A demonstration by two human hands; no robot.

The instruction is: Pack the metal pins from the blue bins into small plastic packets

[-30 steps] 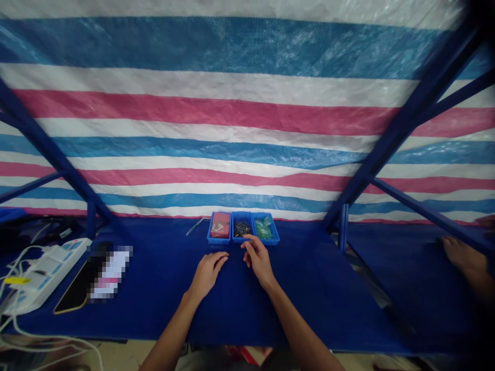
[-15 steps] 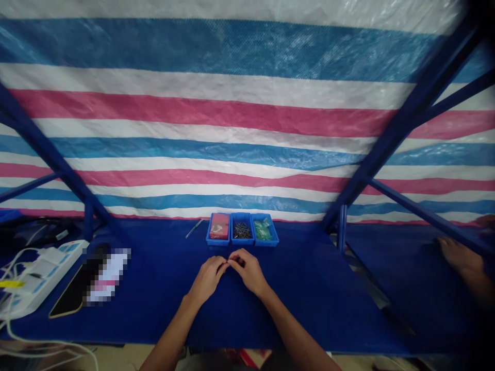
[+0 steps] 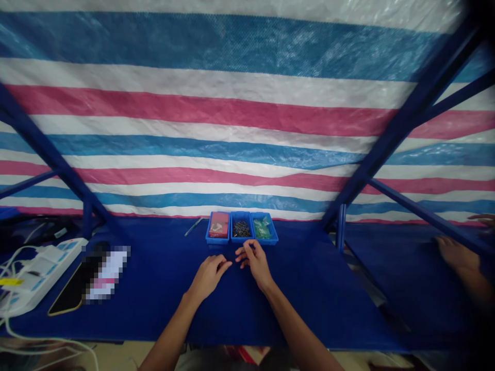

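Note:
My left hand (image 3: pixel 211 274) rests low over the blue tabletop (image 3: pixel 166 304) with thumb and fingers pressed together; whatever they may pinch is too small to make out. To its right, my right hand (image 3: pixel 256 263) is open, fingers loosely curled and apart, with nothing visible in them. Just beyond it stand three blue bins side by side. The left bin (image 3: pixel 217 240) holds red packets (image 3: pixel 219 222). Small dark metal pieces, like screws (image 3: pixel 242 228), fill the middle bin (image 3: pixel 242 240). In the right bin (image 3: pixel 275 238) lie clear greenish plastic bags (image 3: pixel 263 228).
A thin pen-like tool (image 3: pixel 193 226) lies left of the bins. At far left are a white power strip (image 3: pixel 42 278) with cables and a dark phone-like slab (image 3: pixel 71 293). Blue metal struts (image 3: pixel 371 154) slant at both sides. Another person's hand (image 3: pixel 458 253) rests at far right.
My hands, which met at the fingertips, are now apart. My right hand has moved slightly right and toward the bins, its fingers loosening. My left hand has barely moved.

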